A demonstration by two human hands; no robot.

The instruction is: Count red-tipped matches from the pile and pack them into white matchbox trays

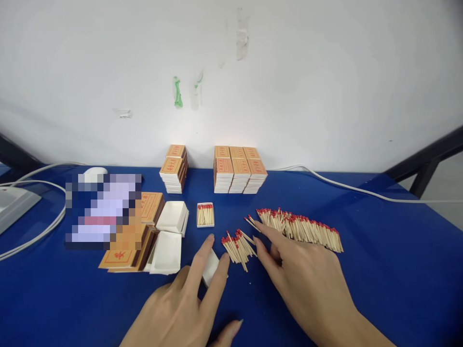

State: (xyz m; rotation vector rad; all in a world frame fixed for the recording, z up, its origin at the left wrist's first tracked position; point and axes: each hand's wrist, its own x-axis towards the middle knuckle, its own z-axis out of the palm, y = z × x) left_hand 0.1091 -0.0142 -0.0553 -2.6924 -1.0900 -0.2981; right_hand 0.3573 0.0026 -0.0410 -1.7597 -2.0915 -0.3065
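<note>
My left hand (188, 303) lies low on the blue table (379, 270), fingers stretched out over a small white matchbox tray (211, 266), touching it. My right hand (304, 274) is flat with fingers spread, its fingertips beside a small bunch of red-tipped matches (238, 246). A long heap of matches (302, 228) lies just beyond the right hand. An open tray filled with matches (205, 215) sits farther back, apart from both hands.
Two stacks of orange matchboxes (174, 168) (238, 169) stand by the white wall. Empty white trays (172, 217) and orange sleeves (125, 253) lie at the left. White cables (347, 188) cross the table. A pale device (14, 205) sits at the far left.
</note>
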